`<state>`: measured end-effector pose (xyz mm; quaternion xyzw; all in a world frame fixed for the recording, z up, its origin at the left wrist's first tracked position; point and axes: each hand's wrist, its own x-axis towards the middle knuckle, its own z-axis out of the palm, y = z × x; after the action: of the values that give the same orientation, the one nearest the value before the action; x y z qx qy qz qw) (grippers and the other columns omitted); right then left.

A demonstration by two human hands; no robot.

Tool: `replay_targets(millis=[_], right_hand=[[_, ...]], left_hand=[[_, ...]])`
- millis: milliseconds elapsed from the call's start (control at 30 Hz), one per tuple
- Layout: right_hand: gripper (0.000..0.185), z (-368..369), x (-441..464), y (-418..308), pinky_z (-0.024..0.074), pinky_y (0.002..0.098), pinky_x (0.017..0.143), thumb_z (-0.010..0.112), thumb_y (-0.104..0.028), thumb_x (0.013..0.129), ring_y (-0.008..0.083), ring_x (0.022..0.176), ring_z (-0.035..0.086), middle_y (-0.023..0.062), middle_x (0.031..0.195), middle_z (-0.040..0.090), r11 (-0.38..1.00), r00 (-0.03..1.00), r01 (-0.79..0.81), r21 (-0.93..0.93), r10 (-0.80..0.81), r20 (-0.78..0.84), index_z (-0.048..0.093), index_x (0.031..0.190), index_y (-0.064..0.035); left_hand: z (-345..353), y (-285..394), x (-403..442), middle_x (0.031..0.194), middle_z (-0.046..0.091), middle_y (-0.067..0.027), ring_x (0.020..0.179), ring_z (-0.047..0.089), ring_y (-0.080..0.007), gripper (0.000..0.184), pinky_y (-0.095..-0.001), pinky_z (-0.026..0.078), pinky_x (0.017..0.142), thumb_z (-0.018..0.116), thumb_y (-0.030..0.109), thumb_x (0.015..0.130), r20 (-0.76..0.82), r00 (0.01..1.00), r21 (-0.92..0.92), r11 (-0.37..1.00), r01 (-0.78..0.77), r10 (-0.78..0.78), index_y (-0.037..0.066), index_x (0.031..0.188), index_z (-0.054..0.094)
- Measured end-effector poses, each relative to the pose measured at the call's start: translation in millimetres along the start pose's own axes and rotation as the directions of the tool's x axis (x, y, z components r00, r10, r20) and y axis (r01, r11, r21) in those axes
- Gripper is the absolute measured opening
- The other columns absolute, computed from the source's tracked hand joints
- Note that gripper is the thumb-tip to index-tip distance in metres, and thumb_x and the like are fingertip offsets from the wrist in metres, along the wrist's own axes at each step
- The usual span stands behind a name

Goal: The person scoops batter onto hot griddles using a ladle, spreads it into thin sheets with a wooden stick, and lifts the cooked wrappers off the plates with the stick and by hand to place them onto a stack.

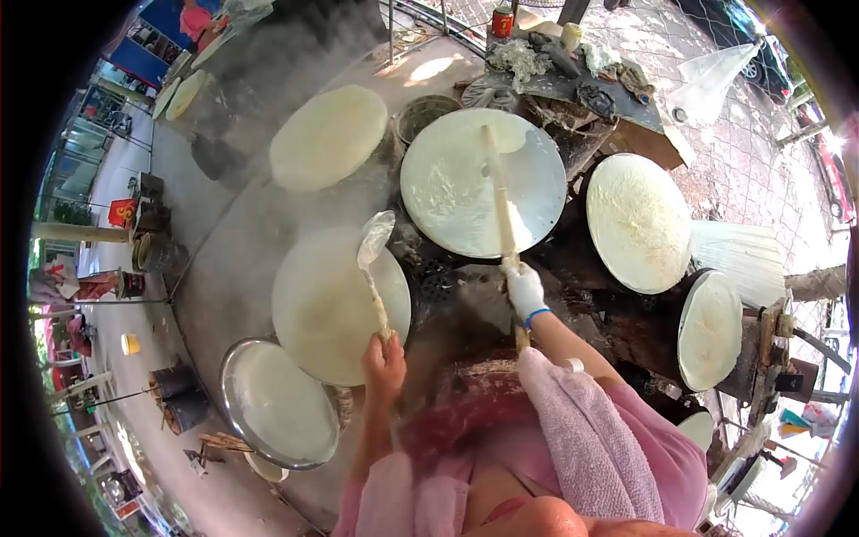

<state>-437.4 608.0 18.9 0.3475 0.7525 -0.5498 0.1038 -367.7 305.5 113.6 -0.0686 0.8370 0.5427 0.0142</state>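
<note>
My left hand (385,362), bare, is closed round the handle of a ladle (374,240). The ladle's batter-coated metal bowl points away from me, above a large round pale surface (327,309) blurred by steam. In a white glove with a blue cuff, my right hand (525,292) grips a long wooden spreader (503,210). Its far part lies over a round griddle (539,192) partly coated with white batter. Whether the spreader's whole edge touches the griddle cannot be made out.
A steel basin (234,394) of pale liquid stands at lower left. Round pans with pale sheets (640,224) surround me, including another sheet (711,336) at far right. A cluttered stand (631,109) holds rags and a red can (502,22). Steam drifts at left.
</note>
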Motion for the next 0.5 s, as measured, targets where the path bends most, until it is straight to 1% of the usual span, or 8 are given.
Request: replay_targets(millis=[33,67,133,200,333,400,467,500], right_hand=[[0.048,2.9,1.7,8.3,0.0508,0.0433,0.071,0.051,-0.048,0.096,0.0314,0.075,0.067,0.0184,0.079,0.067,0.998,0.984,0.037,0.043,-0.044,0.174,0.065,0.095,-0.0022],[0.046,3.9,-5.4,14.3,0.0512,0.0496,0.074,0.05,-0.049,0.096,0.0393,0.081,0.067,0.0212,0.086,0.068,0.855,0.948,0.315,-0.412,-0.298,0.108,0.062,0.097,-0.005],[0.043,-23.3,-22.8,-10.7,0.0498,0.0552,0.075,0.048,-0.048,0.097,0.0448,0.087,0.065,0.0243,0.092,0.068,0.773,0.96,0.265,-0.577,-0.158,0.23,0.059,0.101,-0.0069],[0.042,-55.2,-6.6,-14.0,0.0501,0.0553,0.073,0.047,-0.046,0.097,0.0449,0.085,0.065,0.025,0.088,0.067,0.768,0.983,0.183,-0.614,-0.156,0.098,0.057,0.102,-0.0055],[0.044,-101.8,59.8,-8.5,0.0511,0.0533,0.07,0.048,-0.043,0.098,0.0436,0.082,0.065,0.0247,0.083,0.067,0.829,0.951,0.272,-0.488,-0.311,0.001,0.062,0.091,-0.0013],[0.046,-121.2,33.2,-46.7,0.0504,0.053,0.071,0.05,-0.046,0.096,0.0435,0.081,0.065,0.0252,0.082,0.067,0.956,0.981,0.11,-0.272,-0.06,0.187,0.063,0.09,-0.0025],[0.044,-119.5,36.7,0.3,0.0501,0.0533,0.07,0.052,-0.048,0.095,0.0427,0.079,0.066,0.0236,0.08,0.067,0.741,0.881,0.459,-0.49,-0.311,0.356,0.061,0.091,-0.004],[0.041,-129.2,31.6,-1.2,0.0499,0.0539,0.069,0.054,-0.045,0.094,0.0429,0.078,0.066,0.023,0.078,0.067,0.696,0.881,0.446,-0.564,-0.23,0.413,0.059,0.092,-0.0047]], left_hand=[[3.5,9.5,-1.7,0.07,0.045,0.0031,0.06,0.042,-0.0044,0.015,-0.0226,0.037,0.048,0.057,0.011,0.098,0.011,1.0,0.007,1.0,0.01,-0.01,0.003,0.088,0.05],[5.6,21.1,-4.4,0.071,0.047,0.0022,0.061,0.043,-0.0052,0.014,-0.0231,0.038,0.049,0.058,0.01,0.097,0.02,1.0,0.016,1.0,0.019,-0.02,0.001,0.089,0.051],[14.2,41.6,-6.2,0.072,0.048,0.0006,0.063,0.044,-0.0061,0.013,-0.0239,0.039,0.05,0.058,0.01,0.097,0.029,0.999,0.016,0.999,0.043,-0.043,-0.001,0.092,0.053],[27.5,52.9,-8.5,0.073,0.05,-0.0007,0.063,0.045,-0.0063,0.014,-0.0243,0.04,0.05,0.059,0.011,0.096,0.018,0.997,-0.013,0.997,0.074,-0.074,-0.002,0.096,0.055],[55.4,41.4,-15.5,0.084,0.055,-0.0085,0.065,0.05,-0.0148,0.018,-0.0295,0.045,0.054,0.061,0.004,0.091,0.039,0.966,0.317,0.914,-0.254,0.255,-0.003,0.108,0.058],[68.5,45.8,-20.2,0.089,0.056,-0.012,0.067,0.053,-0.0198,0.024,-0.0322,0.047,0.057,0.063,0.001,0.089,0.027,0.991,0.255,0.958,-0.133,0.13,-0.002,0.112,0.059],[80.3,56.1,-25.0,0.091,0.056,-0.0128,0.068,0.054,-0.0217,0.025,-0.0327,0.048,0.058,0.063,0.0,0.089,-0.004,0.991,0.095,0.987,0.13,-0.131,-0.002,0.114,0.059],[86.3,63.0,-26.6,0.091,0.057,-0.0125,0.068,0.055,-0.022,0.025,-0.0324,0.048,0.058,0.062,0.0,0.089,-0.005,0.956,-0.014,0.956,0.292,-0.292,-0.001,0.114,0.059]])
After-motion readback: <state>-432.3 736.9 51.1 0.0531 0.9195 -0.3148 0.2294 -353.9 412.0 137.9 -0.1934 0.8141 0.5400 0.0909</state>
